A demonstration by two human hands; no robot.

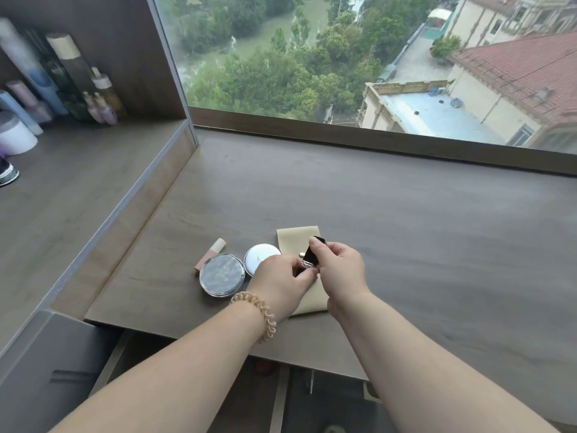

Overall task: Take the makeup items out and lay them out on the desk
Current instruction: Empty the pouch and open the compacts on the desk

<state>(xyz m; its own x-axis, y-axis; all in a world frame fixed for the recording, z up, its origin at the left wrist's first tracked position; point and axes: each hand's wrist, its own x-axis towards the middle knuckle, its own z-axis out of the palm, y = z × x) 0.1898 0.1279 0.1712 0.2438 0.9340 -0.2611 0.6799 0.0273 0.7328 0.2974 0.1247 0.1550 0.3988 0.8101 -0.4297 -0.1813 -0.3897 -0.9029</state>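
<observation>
Lipstick (312, 256), black, is pinched between the curled fingers of left hand (278, 282) and right hand (340, 270) just above the beige pouch (296, 237) on the counter (406, 245), and is best lowered flat beside the white compact (259, 260), not dropped.

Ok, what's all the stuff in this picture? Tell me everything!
tube: 1, pink, on desk, left of the compacts
silver compact: 1, on desk, near edge
white compact: 1, on desk, beside the silver one
pouch: 1, beige, flat on desk under the hands
lipstick: 1, black, held over pouch
bottles: several, mixed colours, shelf at far left
jar: 1, white, shelf
desk: 1, grey-brown, below window
hair tie: 1, tan, left wrist
left hand: pinches lipstick's lower end
right hand: pinches lipstick's top
</observation>
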